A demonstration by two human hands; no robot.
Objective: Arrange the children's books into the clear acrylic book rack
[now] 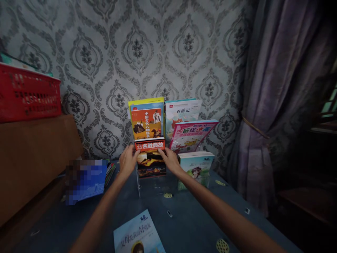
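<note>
My left hand and my right hand are closed on the two side edges of a book with a red title band. It stands upright in the front left of a clear book rack. Right behind it rises an orange book, with a yellow-edged book at the back. On the rack's right side stand a white-covered book, a tilted pink book and a green-and-blue book in front.
A light blue book lies flat on the dark table cover near me. To the left, a blue book rests by a cardboard box topped with a red basket. A curtain hangs at the right.
</note>
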